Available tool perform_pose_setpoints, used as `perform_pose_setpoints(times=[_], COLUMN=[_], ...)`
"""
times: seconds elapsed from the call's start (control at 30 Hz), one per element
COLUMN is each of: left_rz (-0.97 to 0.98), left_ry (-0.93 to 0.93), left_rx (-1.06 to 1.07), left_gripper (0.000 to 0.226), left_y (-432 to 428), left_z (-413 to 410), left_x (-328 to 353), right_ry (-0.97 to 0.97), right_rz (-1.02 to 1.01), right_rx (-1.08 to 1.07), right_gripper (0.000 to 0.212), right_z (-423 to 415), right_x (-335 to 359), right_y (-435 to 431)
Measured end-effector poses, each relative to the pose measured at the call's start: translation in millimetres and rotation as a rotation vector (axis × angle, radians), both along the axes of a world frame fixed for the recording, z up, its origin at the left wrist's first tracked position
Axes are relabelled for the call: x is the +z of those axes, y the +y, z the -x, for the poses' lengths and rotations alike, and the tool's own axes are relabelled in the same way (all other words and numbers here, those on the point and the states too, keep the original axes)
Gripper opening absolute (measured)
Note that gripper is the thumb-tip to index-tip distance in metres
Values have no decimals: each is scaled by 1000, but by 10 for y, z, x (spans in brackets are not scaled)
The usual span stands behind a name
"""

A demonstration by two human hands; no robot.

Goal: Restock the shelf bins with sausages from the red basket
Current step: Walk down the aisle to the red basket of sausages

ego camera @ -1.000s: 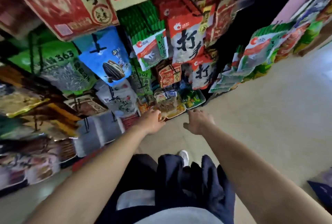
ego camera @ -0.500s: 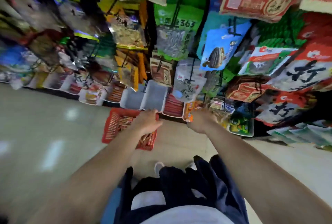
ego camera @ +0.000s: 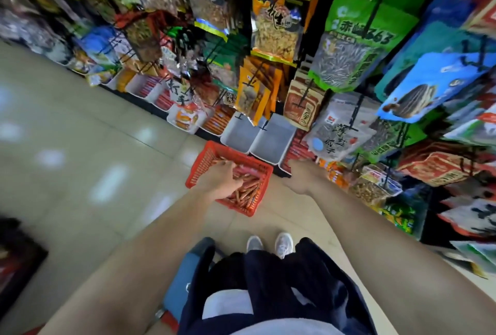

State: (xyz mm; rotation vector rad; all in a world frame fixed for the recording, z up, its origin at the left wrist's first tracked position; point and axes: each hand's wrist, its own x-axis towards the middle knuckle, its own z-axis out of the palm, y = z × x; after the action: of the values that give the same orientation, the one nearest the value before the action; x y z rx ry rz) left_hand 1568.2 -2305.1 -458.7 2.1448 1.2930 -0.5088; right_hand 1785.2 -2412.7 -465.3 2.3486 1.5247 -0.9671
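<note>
A red plastic basket point(ego camera: 201, 163) sits on the floor in front of the bottom shelf, holding several thin orange-red sausages point(ego camera: 248, 190). My left hand point(ego camera: 217, 181) reaches down into it, bent fingers touching the top of the pile; nothing shows in its grip. Just behind the basket stand two empty white shelf bins point(ego camera: 239, 134) point(ego camera: 271, 139). To their right a bin of red sausages point(ego camera: 298, 148) is partly hidden by hanging packs. My right hand point(ego camera: 301, 177) hovers in front of that bin, fingers loosely curled and holding nothing.
More white bins with red and orange sausage packs point(ego camera: 218, 120) line the bottom shelf to the left. Hanging snack bags point(ego camera: 345, 133) crowd down over the bins. Pale tiled floor point(ego camera: 80, 146) stretches left. My white shoes point(ego camera: 283, 243) stand just behind the basket.
The view has swung left along the shelf, bringing the basket and empty bins to the centre. My left hand has dropped into the basket onto the sausages.
</note>
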Motion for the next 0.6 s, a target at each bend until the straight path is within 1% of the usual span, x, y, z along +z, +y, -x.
perform_pose_setpoints(times=[0.1, 0.2, 0.33, 0.43, 0.53, 0.6], left_rz=[-18, 10, 38, 39, 31, 48], left_ry=[21, 30, 66, 84, 103, 121], left_rx=[40, 35, -8, -57, -125, -173], left_gripper=[56, 54, 56, 59, 60, 60], left_y=[-12, -33, 80, 344, 687, 961], left_z=[0, -4, 41, 148, 291, 381], left_x=[-65, -63, -136, -320, -629, -988], right_ry=[10, 34, 56, 94, 97, 115], right_rz=[19, 5, -2, 8, 57, 89], right_rx=[30, 23, -34, -124, -188, -254], right_gripper=[48, 48, 64, 58, 69, 67], right_z=[1, 57, 203, 310, 524, 731], right_x=[-29, -30, -189, -653, -1041, -1167], right_y=[61, 94, 193, 326, 503, 669])
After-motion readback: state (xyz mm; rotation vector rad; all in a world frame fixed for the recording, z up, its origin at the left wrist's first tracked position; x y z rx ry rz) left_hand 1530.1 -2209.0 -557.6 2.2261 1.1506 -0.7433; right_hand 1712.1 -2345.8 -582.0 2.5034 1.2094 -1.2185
